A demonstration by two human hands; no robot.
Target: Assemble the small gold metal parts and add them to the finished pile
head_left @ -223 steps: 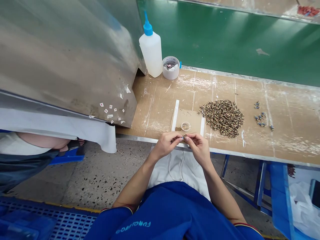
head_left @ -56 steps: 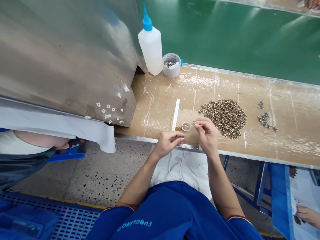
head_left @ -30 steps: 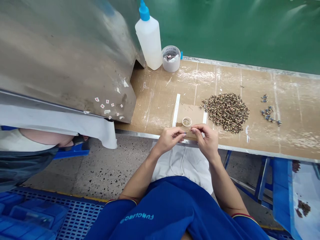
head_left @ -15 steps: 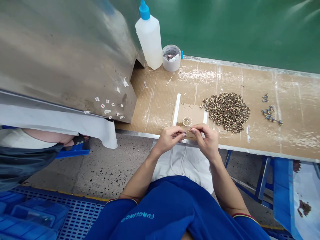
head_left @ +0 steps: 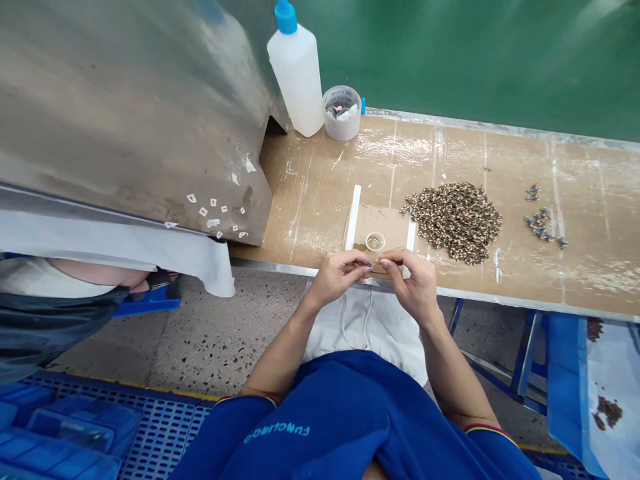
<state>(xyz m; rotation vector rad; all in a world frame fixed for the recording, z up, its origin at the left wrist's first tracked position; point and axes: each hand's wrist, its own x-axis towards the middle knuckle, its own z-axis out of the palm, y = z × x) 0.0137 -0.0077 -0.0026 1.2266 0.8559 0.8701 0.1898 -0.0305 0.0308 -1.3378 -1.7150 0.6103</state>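
I find the left hand [head_left: 340, 275] pinching a small blue part [head_left: 370, 266], the right hand [head_left: 414, 277] a thin stick [head_left: 377, 263] near it, presumably for control. The cup [head_left: 367, 245] sits just beyond, apparently for easy reach; the brown pile [head_left: 455, 223] lies rightward on the desk [head_left: 300, 207].

Thin stick [head_left: 377, 261] — by tiny bluish piece [head_left: 371, 265]

Bright, diffuse light. Glare whitens parts of 3 surfaces: the bench [head_left: 320, 200] along its far edge, the green surface [head_left: 450, 60] beyond it, and the metal panel [head_left: 150, 120] at the left end. Shadow fills the panel's notch [head_left: 275, 125]. Wide-angle stretch distorts the outer margins.
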